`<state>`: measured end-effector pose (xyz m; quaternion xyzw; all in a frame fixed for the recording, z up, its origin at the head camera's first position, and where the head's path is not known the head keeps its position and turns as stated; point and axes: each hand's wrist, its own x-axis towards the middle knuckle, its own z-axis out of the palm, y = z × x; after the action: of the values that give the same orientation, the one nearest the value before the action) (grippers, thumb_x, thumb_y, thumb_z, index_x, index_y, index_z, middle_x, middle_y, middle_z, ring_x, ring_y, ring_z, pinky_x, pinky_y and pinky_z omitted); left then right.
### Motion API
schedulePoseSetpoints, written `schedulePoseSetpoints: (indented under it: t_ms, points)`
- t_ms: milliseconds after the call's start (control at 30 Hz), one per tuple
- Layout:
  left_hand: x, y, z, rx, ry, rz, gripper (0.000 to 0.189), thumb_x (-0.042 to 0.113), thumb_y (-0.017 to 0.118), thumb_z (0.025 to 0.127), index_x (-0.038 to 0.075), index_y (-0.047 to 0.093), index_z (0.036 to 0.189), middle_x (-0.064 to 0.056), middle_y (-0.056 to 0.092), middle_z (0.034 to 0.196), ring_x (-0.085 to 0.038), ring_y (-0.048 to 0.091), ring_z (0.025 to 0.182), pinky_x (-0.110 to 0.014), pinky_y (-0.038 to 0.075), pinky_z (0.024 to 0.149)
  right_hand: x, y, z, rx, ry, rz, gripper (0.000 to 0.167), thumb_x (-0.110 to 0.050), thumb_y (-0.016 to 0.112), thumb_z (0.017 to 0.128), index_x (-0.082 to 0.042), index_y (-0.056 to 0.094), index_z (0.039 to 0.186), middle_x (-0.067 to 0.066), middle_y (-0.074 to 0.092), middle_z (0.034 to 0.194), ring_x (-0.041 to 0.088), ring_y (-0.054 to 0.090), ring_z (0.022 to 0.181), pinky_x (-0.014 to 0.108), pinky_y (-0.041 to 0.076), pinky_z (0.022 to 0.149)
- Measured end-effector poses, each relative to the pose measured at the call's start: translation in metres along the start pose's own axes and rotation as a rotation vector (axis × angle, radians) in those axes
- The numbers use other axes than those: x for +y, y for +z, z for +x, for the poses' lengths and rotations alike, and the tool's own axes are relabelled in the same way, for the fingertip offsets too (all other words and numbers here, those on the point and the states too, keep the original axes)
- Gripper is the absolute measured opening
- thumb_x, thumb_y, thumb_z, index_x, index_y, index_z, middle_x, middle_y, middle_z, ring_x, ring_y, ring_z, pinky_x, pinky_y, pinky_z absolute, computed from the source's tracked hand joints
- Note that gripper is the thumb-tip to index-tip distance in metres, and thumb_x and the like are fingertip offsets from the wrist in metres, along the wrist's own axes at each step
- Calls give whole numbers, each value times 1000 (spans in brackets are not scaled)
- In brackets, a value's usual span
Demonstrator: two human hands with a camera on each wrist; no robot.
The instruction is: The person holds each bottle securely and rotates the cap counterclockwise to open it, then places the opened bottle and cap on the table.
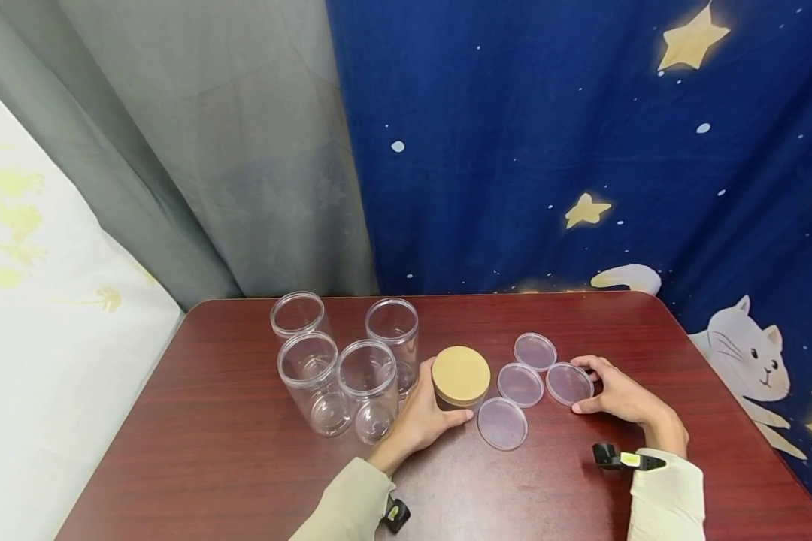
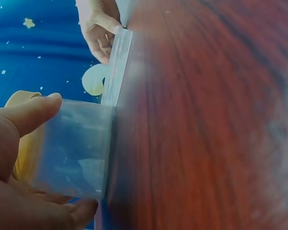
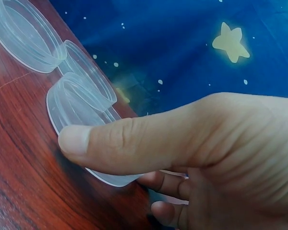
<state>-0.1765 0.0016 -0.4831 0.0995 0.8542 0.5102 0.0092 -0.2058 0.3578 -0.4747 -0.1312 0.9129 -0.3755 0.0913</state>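
Observation:
My left hand (image 1: 419, 415) grips a short clear jar with a yellow lid (image 1: 461, 373) near the middle of the table, thumb on its near side. In the left wrist view the jar's see-through wall (image 2: 79, 148) shows between thumb and fingers, standing on the tabletop. My right hand (image 1: 619, 397) holds a round clear plastic lid (image 1: 570, 385) by its rim, thumb in front and fingers behind. Two more clear lids (image 1: 520, 385) (image 1: 535, 352) lie beside it, and another (image 1: 503, 424) is close to the yellow-lidded jar.
Several tall clear jars without lids (image 1: 368, 368) stand grouped left of my left hand. A reddish-brown wooden table (image 1: 230, 451) carries everything. Behind it hang a grey curtain (image 1: 230, 135) and a blue star-patterned curtain (image 1: 501, 150).

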Motion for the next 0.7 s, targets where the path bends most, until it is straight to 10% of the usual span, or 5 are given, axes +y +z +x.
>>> schedulePoseSetpoints:
  t_ms: [700]
  points:
    - [18, -3, -14, -90, 22, -85, 96, 29, 87, 72, 12, 26, 143, -15, 55, 133, -24, 54, 123, -47, 39, 107, -7, -3, 0, 3, 2, -39, 75, -20, 85, 77, 6, 46, 135, 21, 55, 121, 32, 52, 106, 25, 49, 78]
